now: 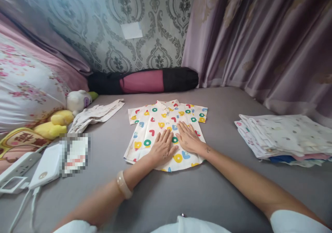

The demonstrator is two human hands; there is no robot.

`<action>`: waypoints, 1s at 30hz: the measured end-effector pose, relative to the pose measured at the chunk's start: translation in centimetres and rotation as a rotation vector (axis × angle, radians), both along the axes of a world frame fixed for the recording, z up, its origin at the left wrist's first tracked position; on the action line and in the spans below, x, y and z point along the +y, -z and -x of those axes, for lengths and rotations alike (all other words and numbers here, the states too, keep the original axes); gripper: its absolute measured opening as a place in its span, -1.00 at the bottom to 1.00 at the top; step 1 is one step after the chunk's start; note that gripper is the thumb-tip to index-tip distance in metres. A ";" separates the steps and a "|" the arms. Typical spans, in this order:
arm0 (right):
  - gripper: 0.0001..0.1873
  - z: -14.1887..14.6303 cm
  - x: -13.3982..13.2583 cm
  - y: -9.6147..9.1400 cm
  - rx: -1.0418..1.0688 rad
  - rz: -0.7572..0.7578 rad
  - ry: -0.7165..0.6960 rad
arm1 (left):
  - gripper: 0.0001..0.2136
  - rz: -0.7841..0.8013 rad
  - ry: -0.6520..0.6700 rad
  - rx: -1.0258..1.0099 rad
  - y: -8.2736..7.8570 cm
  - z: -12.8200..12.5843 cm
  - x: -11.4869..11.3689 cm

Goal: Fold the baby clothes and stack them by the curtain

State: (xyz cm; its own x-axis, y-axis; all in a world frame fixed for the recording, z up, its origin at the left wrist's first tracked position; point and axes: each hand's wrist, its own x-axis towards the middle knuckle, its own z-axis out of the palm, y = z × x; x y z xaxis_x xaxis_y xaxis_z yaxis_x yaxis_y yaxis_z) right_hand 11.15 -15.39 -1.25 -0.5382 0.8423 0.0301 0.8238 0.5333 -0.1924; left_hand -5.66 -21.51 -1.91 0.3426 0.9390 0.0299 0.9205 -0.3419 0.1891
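Observation:
A small short-sleeved shirt (141,144) lies spread out, collar away from me, on the grey bed sheet (223,191). It is cream with red, yellow, green and blue letter shapes. My left hand (162,146) rests flat on its middle, fingers stretched out. Beside it, my right hand (188,137) also presses flat on the cloth, a little right of centre. The two hands are close together and neither grips anything. The parts of the shirt under the palms are hidden.
A stack of folded cloths (282,134) sits at right. On the left lie a crumpled pale garment (95,115), soft toys (53,125), a white power bank (48,165) with cables and a power strip (19,167). A black and maroon long bag (142,81) lies along the wall.

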 end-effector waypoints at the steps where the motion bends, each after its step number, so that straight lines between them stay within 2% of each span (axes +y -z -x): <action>1: -0.32 0.1 0.6 0.0 0.000 -0.014 0.001 | -0.35 -0.011 -0.003 0.013 0.2 0.0 -0.1; 8: -0.32 1.9 6.8 0.2 -0.010 -0.025 0.037 | -0.35 -0.089 -0.009 0.047 0.6 -0.1 -0.4; 13: -0.34 3.4 11.9 0.6 0.007 -0.016 0.108 | -0.35 -0.083 -0.011 0.026 0.5 -0.2 -0.5; 17: -0.35 4.2 14.6 0.6 0.015 0.010 0.195 | -0.36 -0.117 0.001 -0.007 0.8 -0.1 -0.5; 21: -0.38 4.5 15.6 0.6 0.041 -0.021 0.259 | -0.36 -0.105 0.000 -0.005 0.9 0.0 -0.5; 25: -0.39 4.5 15.7 0.6 0.054 -0.046 0.253 | -0.36 -0.080 -0.013 0.003 0.6 -0.1 -0.5; 30: -0.36 4.0 13.3 0.6 0.021 0.001 0.222 | -0.36 -0.060 -0.027 0.000 0.5 -0.1 -0.4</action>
